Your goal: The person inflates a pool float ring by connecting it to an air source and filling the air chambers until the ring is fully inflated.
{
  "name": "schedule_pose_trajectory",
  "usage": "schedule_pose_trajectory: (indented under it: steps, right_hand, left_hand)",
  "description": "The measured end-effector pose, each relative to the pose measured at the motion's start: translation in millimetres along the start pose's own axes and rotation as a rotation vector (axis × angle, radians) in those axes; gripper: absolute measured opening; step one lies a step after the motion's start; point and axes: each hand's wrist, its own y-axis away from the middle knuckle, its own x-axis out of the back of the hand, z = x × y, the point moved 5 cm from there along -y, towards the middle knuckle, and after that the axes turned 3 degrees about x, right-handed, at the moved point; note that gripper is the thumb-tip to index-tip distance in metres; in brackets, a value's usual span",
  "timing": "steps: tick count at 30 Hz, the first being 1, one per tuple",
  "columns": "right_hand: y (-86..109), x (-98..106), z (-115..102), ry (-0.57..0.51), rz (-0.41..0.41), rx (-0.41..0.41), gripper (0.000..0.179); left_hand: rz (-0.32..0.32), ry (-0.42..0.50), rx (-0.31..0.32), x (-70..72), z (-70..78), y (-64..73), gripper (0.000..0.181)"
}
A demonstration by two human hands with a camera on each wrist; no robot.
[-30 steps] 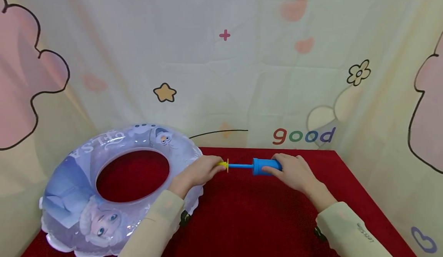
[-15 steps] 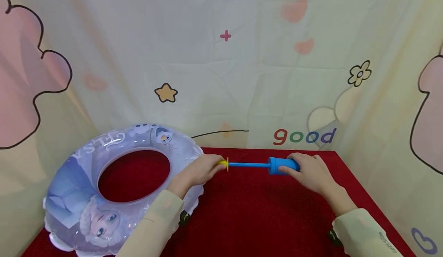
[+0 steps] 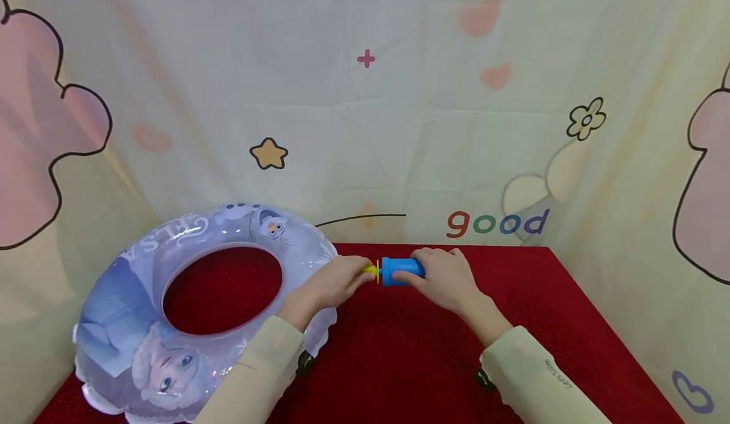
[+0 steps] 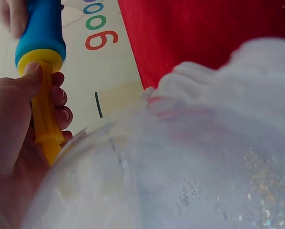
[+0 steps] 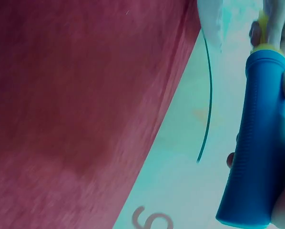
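Observation:
A hand pump with a blue barrel (image 3: 399,272) and a yellow handle (image 4: 46,102) is held level between both hands in the head view. My left hand (image 3: 336,280) wraps its fingers round the yellow handle, thumb laid along it. My right hand (image 3: 447,278) grips the blue barrel (image 5: 259,138). Only a short bit of blue rod shows between the handle's flange and the barrel in the head view. Beside my left forearm lies an inflated, pale purple swim ring (image 3: 222,227) printed with cartoon figures, partly covered by that arm.
A red cloth (image 3: 399,360) covers the table under the hands and the ring. Behind and at both sides hangs a pale printed curtain (image 3: 331,94) with a star, hearts and the word "good". The ring takes up the table's left part.
My right hand first drew the barrel rightward, baring more rod, then pushed it back left close to the yellow handle. My left hand stays nearly still, as does the ring.

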Motion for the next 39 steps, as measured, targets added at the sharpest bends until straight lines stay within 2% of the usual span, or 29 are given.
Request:
schedule_pose_trajectory:
  steps: [3,8,12,19,23,27,33,39]
  right_hand:
    - [-3.4,-4,-3,-0.007,-0.018,-0.013,0.057]
    - [2.3,-4,11,-0.024,-0.041,-0.022,0.058]
    - [12.6,0,33,-0.044,-0.022,-0.02,0.057]
    - [41.5,7,79,-0.08,0.02,-0.038,0.054]
    - [52.9,15,97,-0.079,0.037,-0.049,0.053]
    - [56.0,18,109,-0.081,0.054,-0.056,0.055]
    - [54.0,17,110,-0.078,0.073,-0.04,0.057]
    - [34.2,11,78,-0.039,0.073,-0.021,0.054]
  left_hand:
    - [-0.002,0.005,0.011,-1.9,-0.4,-0.6,0.012]
    - [-0.011,0.021,0.024,-3.9,-0.5,-0.9,0.012]
    - [-0.012,0.022,0.015,-4.6,-1.0,-1.8,0.01]
    - [-0.025,-0.016,0.009,-5.2,-4.9,-2.0,0.007]
    - [-0.029,-0.006,0.01,-5.2,-6.8,-1.6,0.007]
    - [-0.017,-0.003,0.003,-3.6,-8.1,-0.5,0.008]
    - [0.007,0.006,-0.027,-4.4,-7.8,-0.6,0.006]
    - [0.022,-0.004,-0.042,-5.7,-8.1,-4.4,0.007]
